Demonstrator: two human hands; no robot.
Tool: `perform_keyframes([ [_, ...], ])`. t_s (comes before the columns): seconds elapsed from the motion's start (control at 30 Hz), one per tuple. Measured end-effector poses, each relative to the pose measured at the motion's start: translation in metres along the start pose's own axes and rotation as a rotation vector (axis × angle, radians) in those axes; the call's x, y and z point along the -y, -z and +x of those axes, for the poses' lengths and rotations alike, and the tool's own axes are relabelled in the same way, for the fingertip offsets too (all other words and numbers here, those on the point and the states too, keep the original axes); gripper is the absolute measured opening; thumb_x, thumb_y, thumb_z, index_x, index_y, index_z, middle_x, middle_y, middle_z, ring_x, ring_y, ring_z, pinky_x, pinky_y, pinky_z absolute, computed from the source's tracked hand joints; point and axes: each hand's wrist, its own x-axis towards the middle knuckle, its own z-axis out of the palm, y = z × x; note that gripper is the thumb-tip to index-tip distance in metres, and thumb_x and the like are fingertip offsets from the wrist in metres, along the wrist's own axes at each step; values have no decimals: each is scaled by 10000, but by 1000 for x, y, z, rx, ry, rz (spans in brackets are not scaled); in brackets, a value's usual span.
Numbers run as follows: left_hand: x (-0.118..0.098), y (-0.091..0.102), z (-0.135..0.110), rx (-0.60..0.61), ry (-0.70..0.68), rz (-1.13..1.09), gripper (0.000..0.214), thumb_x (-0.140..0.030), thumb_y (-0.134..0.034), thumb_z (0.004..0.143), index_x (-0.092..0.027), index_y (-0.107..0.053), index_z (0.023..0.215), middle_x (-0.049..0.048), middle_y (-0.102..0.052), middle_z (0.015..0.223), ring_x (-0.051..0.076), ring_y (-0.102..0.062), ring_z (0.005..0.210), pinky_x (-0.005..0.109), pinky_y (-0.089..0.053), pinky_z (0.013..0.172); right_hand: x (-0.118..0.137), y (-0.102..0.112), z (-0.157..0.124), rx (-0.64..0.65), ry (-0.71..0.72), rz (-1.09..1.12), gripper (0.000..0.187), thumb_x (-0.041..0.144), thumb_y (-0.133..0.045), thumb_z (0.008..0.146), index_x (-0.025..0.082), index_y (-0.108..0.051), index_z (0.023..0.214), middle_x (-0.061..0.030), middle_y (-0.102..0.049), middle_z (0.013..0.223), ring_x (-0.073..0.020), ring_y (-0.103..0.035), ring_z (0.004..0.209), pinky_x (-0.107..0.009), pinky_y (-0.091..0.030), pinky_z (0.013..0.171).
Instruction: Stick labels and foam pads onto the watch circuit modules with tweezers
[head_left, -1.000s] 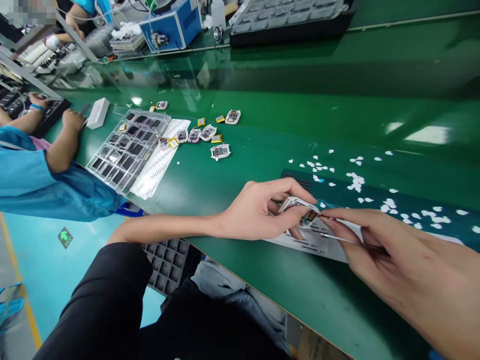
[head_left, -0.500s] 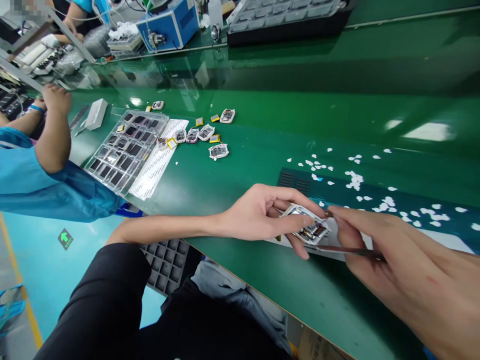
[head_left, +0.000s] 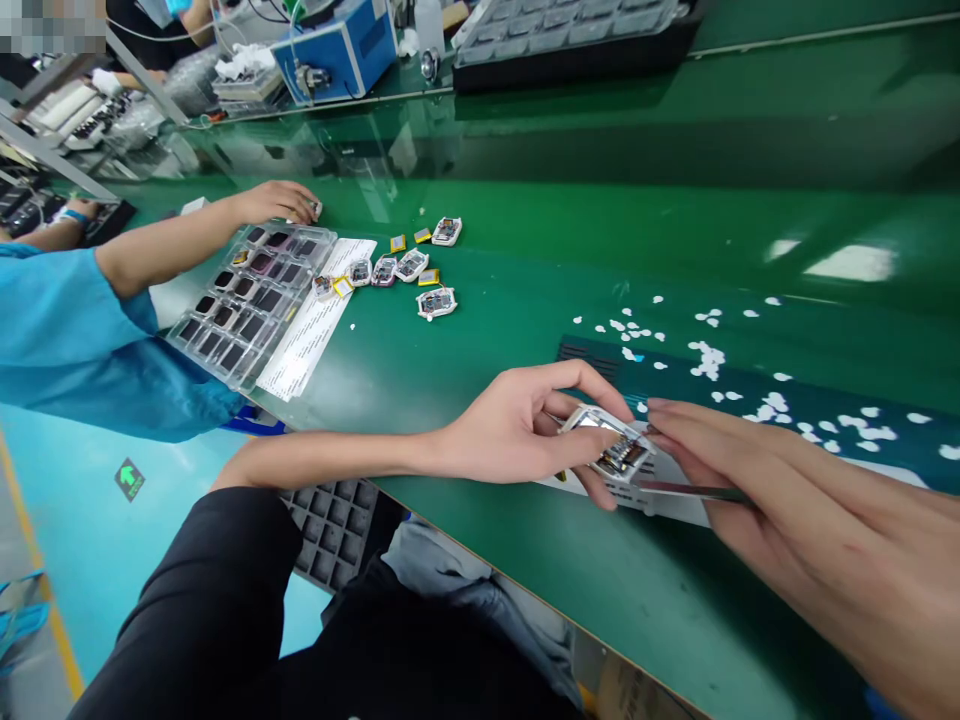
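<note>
My left hand [head_left: 517, 425] grips a small white-framed electronic module [head_left: 611, 445] with an exposed circuit board, tilted just above the green table's near edge. My right hand [head_left: 757, 500] pinches metal tweezers [head_left: 694, 491], and its fingertips touch the module's right side. Under both hands lies a white label sheet [head_left: 660, 495] on a dark blue mat [head_left: 750, 395].
Small white scraps [head_left: 709, 355] litter the mat. Further left lie several loose modules [head_left: 437, 301], yellow parts, a printed sheet [head_left: 311, 325] and a clear compartment tray [head_left: 251, 295]. A co-worker in a blue sleeve reaches a hand [head_left: 274, 200] over that tray. A blue machine [head_left: 341, 50] stands at the back.
The co-worker's arm has swung from the left edge out over the tray to the loose module beyond it. My left hand has tilted the module's board side up; my right fingers stay on it.
</note>
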Motion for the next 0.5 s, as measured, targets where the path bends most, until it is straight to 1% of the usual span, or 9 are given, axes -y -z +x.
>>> perform_keyframes([
  [0.07,1,0,0,-23,-3,14,176,-187,-670,910,-189,-521,1005,-40,-636,737,121,-741,569,170,-456,479,0,1,2,2,40,15,596,292,-432,1084,327,-270,1657,38,-724,1314,-149,-777,867,-339,-594,572],
  [0.1,2,-1,1,-29,1,17,178,-184,-665,910,-190,-517,1009,-37,-643,740,119,-740,570,169,-459,481,0,1,2,23,64,19,589,294,-425,1085,298,-281,1656,27,-727,1310,-152,-778,893,-337,-609,604],
  [0.17,5,-2,1,-35,16,20,170,-182,-646,915,-193,-513,1020,-28,-657,752,115,-739,579,166,-462,485,3,2,4,38,82,19,595,264,-410,1082,256,-269,1660,10,-719,1327,-155,-776,944,-332,-623,654],
  [0.23,9,-4,1,-59,21,36,162,-193,-634,915,-193,-517,1027,-22,-660,754,113,-736,591,161,-455,481,8,3,6,47,83,18,616,218,-409,1068,240,-253,1664,-1,-704,1351,-159,-772,975,-329,-620,669],
  [0.3,13,-6,0,-106,-8,88,160,-211,-638,903,-190,-533,1022,-16,-666,754,107,-726,605,163,-474,498,15,3,8,29,67,8,647,195,-429,1055,259,-235,1668,4,-705,1346,-160,-773,938,-333,-599,631],
  [0.37,16,-8,-2,-161,-84,177,172,-223,-660,872,-184,-558,1005,-20,-667,732,87,-693,605,164,-502,533,22,3,9,8,33,-14,664,201,-454,1048,294,-235,1668,17,-713,1323,-161,-772,867,-338,-577,596],
  [0.43,18,-10,-3,-203,-175,271,182,-233,-685,844,-177,-581,984,-31,-661,699,69,-646,586,163,-506,551,27,1,9,-10,-29,-39,677,226,-461,1049,335,-214,1671,27,-714,1320,-158,-761,788,-338,-554,558],
  [0.5,20,-10,-3,-225,-237,340,177,-255,-694,845,-171,-596,967,-35,-657,667,63,-617,560,161,-493,538,31,0,8,23,-109,-22,696,253,-475,1044,375,-195,1670,25,-699,1354,-162,-749,741,-337,-548,548],
])
